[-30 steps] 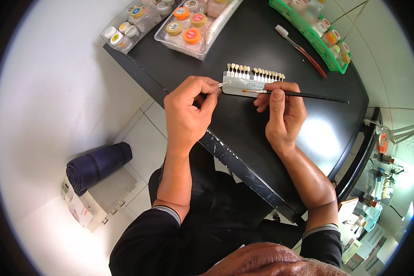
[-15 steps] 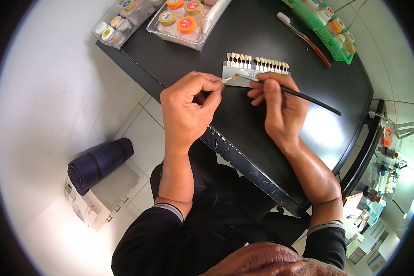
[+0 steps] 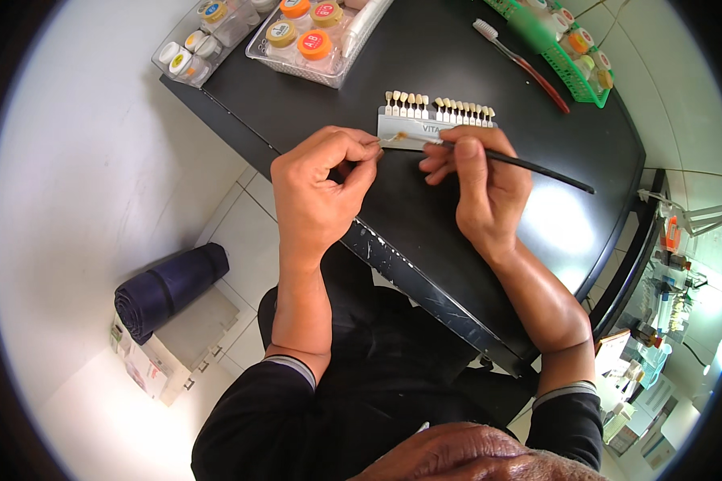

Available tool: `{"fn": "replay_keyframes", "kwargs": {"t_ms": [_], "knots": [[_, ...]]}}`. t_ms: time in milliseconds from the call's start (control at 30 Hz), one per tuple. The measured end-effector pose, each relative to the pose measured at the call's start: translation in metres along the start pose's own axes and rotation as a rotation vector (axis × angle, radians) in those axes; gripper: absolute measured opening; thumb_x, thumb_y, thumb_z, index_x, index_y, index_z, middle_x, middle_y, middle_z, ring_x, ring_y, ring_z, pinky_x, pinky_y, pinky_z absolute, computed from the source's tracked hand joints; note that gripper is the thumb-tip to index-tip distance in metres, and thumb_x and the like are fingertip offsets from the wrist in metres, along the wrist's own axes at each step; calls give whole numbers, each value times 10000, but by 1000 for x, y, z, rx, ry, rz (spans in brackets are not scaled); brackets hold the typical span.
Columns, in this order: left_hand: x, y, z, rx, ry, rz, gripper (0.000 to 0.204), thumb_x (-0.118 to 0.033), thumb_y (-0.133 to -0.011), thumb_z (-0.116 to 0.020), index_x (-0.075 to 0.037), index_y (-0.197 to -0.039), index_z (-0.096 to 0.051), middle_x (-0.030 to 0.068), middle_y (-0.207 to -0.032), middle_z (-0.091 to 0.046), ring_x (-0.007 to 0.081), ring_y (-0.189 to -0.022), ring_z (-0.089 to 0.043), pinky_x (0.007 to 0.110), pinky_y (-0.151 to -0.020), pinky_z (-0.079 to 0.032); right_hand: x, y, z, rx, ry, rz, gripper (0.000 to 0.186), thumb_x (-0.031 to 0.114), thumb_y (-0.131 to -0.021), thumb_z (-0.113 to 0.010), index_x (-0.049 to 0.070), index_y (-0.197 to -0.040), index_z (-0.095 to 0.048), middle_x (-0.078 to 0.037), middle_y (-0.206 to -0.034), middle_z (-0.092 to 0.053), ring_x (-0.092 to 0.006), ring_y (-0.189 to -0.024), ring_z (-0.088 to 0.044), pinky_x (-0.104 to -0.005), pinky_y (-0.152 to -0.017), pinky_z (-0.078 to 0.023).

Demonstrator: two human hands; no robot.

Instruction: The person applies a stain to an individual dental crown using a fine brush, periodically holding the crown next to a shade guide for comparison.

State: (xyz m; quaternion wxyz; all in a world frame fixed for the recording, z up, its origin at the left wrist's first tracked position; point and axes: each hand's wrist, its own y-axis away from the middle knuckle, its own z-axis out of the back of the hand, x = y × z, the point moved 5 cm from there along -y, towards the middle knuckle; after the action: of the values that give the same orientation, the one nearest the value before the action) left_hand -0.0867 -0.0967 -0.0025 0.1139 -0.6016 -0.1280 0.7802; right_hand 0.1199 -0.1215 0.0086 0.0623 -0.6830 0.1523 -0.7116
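My left hand [image 3: 322, 188] pinches a small pale tab [image 3: 383, 141], partly hidden by the fingertips, at the left end of a grey tooth shade guide [image 3: 411, 126] with two groups of upright tooth-coloured tabs. In my right hand [image 3: 489, 180], closed in a pen grip, is a thin black-handled brush [image 3: 550, 174]. Its blurred brownish tip is over the guide, beside the pinched tab; whether they touch I cannot tell.
On the black desk [image 3: 425, 208] are two clear trays [image 3: 335, 76] of jars at back left, a red-handled toothbrush [image 3: 531, 70] and a green jar basket [image 3: 573, 76]. A rolled dark mat [image 3: 168, 289] lies left below; a cluttered worktop [image 3: 650, 337] is at right.
The brush has tilted, its handle end dropping and its tip rising toward the tab in my left hand. Both hands have shifted slightly left and up in the view, as have the desk items.
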Motion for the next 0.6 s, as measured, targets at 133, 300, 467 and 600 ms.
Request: {"fn": "replay_keyframes", "kwargs": {"t_ms": [133,300,467,600], "knots": [[-1,0,0,-3,12,-15,159,142,-865,-840,37,-929,-738,105,-965,-837,136,-749,-751,266,-683,-588,-4,1,0,-19,60,-24,256,135,-1192,-630,-103,-1201,-724,-188,-988,-819,-195,-849,-814,-300,-733,-662],[0,0,0,2,18,-15,155,142,-868,-839,39,-935,-744,105,-965,-836,141,-753,-757,270,-694,-594,-4,-1,-3,40,149,-65,249,117,-1190,-625,-106,-1176,-734,-198,-992,-819,-203,-851,-819,-304,-717,-666],[-2,0,0,4,19,-17,151,139,-870,-840,41,-936,-746,105,-962,-836,145,-757,-763,271,-696,-599,-4,-1,-2,33,153,-49,243,104,-1187,-622,-108,-1165,-739,-187,-958,-818,-196,-817,-817,-301,-701,-663],[-1,0,0,4,12,-22,150,139,-871,-838,40,-935,-747,103,-956,-836,142,-761,-761,272,-696,-600,-3,0,-1,-17,26,-5,240,102,-1184,-628,-106,-1154,-742,-178,-943,-816,-188,-798,-814,-299,-693,-661]]}}
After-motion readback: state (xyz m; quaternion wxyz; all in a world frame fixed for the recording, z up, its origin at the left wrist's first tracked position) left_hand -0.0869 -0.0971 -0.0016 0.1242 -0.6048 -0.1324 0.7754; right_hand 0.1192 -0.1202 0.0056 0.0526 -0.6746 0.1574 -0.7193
